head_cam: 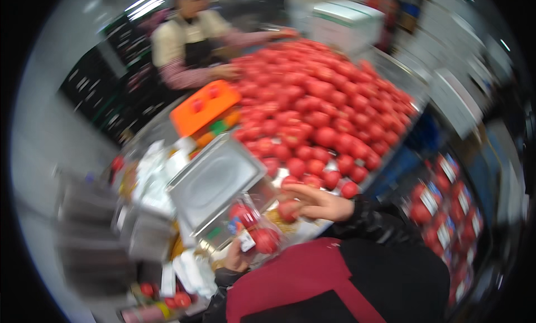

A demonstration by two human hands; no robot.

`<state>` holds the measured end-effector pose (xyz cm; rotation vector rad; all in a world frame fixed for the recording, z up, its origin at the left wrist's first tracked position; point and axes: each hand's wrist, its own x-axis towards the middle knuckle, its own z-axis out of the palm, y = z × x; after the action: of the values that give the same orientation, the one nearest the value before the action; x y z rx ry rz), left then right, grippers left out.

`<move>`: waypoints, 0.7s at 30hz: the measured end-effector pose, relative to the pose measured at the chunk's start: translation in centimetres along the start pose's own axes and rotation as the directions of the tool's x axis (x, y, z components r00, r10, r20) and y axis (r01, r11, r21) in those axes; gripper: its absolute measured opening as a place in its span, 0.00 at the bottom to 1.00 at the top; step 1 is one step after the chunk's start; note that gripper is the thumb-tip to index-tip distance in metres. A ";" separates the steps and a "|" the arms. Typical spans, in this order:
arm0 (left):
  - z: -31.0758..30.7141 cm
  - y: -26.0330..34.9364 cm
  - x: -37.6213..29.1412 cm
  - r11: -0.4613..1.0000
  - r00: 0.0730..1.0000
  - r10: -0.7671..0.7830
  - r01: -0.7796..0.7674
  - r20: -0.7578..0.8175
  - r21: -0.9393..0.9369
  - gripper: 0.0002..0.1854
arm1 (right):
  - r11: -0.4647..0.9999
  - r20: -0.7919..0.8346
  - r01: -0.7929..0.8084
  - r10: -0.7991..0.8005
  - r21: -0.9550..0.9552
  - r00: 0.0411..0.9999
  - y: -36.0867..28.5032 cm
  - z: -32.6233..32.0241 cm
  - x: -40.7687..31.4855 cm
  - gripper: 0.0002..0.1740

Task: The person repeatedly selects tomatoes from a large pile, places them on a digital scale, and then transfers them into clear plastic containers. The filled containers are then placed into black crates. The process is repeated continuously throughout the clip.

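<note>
My left hand [237,256] grips a clear plastic pack [255,226] of red tomatoes from its near left side. The pack carries a white label [247,240] with printing and a blue-orange patch. To the right of it, my right hand [320,202] has its fingers curved around a single tomato [287,210]; blur softens the fingertips. A shiny metal scale pan [217,176] lies just beyond the pack. Past my right hand spreads a large heap of red tomatoes [318,109] on a metal-edged table.
Across the table a person [192,42] reaches into the heap. An orange tray [205,107] holds two tomatoes. White plastic bags [157,178] lie left of the scale pan. Labelled tomato packs [444,214] fill a container at right. A white foam box [347,24] stands behind the heap.
</note>
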<state>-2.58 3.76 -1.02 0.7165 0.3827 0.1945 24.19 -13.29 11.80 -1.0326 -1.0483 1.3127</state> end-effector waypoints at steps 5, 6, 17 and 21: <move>6.4 2.6 6.7 0.882 0.935 -0.062 -0.113 0.350 0.457 0.37 | 0.977 -0.412 0.130 -0.049 0.170 0.910 7.2 2.5 -1.9 0.43; 8.3 2.0 7.2 0.896 0.932 -0.059 -0.108 0.357 0.431 0.43 | 0.958 -0.513 0.169 -0.027 0.233 0.858 7.4 2.1 -3.2 0.39; 11.1 -0.5 10.0 0.896 0.890 -0.297 0.136 0.345 0.422 0.32 | 0.915 -0.916 -0.054 -0.401 -0.400 -0.003 -3.7 6.2 -38.2 0.24; 8.6 -1.7 9.2 0.881 0.931 -0.341 0.269 0.130 0.389 0.28 | 0.870 -0.864 -0.460 -0.364 -0.181 -0.348 -0.2 13.1 -50.0 0.21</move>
<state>9.37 0.09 1.23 1.0219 0.3423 -0.2567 11.95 -63.40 14.71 -2.0178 0.2562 -0.3822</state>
